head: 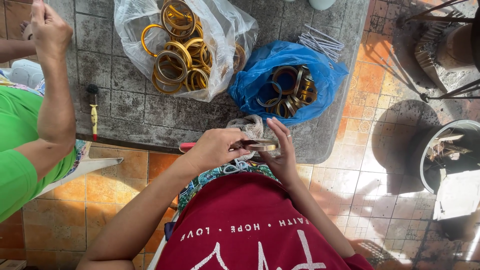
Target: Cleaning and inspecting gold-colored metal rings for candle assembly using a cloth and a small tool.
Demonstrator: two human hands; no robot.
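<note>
My left hand (216, 148) and my right hand (280, 150) meet at the near edge of a grey stone table (130, 107). Between them is a flat metal ring (261, 145), held by both hands. My left hand also grips a red-handled tool (187, 146), its tip hidden by the fingers. A wad of pale netted cloth (248, 127) lies just behind the ring. Beyond it, a clear plastic bag (131, 20) holds several gold rings, and a blue plastic bag (280, 55) holds several darker rings.
Another person in a green shirt (15, 150) sits at the left, one arm (52, 75) raised over the table. A small yellow-handled brush (93, 112) lies at the table's left. Thin grey rods (322, 41) lie at the back right. A round bucket (442, 150) stands on the tiled floor.
</note>
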